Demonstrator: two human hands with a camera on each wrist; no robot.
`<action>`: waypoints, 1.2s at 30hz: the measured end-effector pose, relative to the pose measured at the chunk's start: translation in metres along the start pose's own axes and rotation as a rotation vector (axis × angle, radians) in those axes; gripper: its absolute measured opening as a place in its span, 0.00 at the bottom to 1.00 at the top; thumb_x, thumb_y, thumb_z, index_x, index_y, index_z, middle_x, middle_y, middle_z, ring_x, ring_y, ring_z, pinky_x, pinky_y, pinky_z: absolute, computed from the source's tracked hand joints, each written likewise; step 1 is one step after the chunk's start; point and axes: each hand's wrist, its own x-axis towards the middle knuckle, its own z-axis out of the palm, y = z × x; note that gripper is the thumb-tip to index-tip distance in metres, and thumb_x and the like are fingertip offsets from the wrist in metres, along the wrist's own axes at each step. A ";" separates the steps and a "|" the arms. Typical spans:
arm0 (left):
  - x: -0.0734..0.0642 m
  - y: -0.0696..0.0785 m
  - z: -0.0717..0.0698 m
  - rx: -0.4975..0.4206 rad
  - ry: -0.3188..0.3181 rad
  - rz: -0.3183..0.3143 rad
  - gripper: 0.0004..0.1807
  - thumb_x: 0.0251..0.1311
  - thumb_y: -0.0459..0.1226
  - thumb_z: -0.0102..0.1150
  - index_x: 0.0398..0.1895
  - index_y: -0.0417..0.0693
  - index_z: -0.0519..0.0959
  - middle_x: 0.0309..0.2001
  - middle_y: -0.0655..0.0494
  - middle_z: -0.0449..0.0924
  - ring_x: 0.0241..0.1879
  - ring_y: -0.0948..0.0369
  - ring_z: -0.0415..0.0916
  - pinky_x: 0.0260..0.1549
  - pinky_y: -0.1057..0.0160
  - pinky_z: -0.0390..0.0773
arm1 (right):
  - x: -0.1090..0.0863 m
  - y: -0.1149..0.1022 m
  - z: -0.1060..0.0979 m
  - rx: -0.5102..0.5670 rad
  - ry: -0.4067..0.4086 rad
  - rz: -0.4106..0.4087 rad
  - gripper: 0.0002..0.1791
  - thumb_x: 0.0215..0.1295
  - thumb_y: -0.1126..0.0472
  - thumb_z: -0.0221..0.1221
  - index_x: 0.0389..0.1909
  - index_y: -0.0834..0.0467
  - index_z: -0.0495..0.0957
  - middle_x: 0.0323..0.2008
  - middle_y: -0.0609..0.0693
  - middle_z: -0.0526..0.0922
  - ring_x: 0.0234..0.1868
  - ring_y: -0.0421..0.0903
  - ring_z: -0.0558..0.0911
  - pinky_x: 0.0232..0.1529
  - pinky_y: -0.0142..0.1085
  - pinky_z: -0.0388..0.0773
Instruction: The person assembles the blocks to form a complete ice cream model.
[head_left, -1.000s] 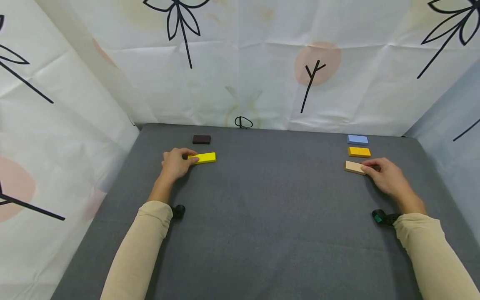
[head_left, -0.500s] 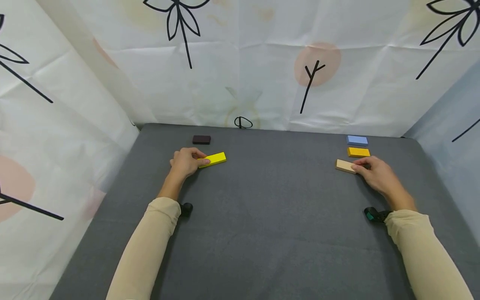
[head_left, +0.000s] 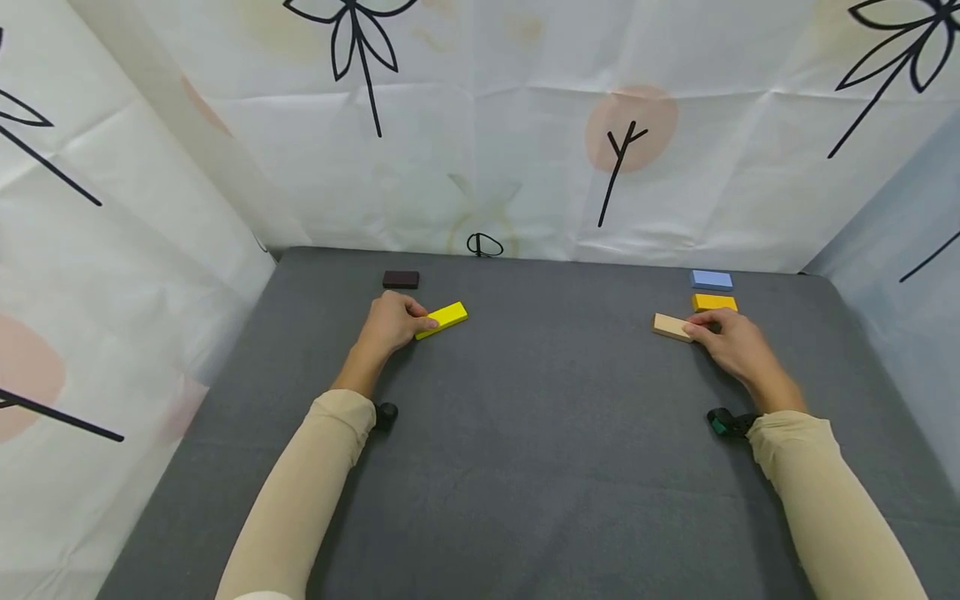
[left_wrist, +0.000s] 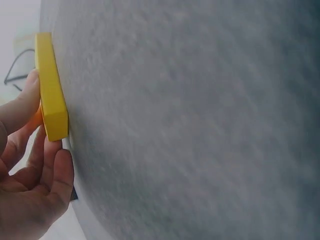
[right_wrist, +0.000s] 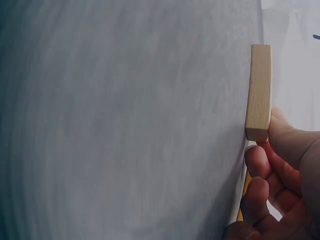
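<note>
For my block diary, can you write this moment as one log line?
Left fingers: pinch yellow block; right fingers: pinch wooden block; dark block: on table; blue block: beyond orange block

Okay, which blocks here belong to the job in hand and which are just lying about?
In the job:
yellow block, pinched by the left hand
pale wooden block, pinched by the right hand

Lying about, in neither hand:
dark block
blue block
orange block
</note>
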 end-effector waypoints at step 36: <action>0.000 0.041 0.040 0.076 -0.101 0.123 0.28 0.57 0.51 0.74 0.63 0.67 0.81 0.44 0.60 0.85 0.49 0.55 0.76 0.61 0.48 0.69 | 0.035 -0.051 0.015 0.008 -0.129 -0.006 0.24 0.80 0.52 0.52 0.58 0.69 0.76 0.48 0.68 0.79 0.45 0.59 0.75 0.47 0.49 0.73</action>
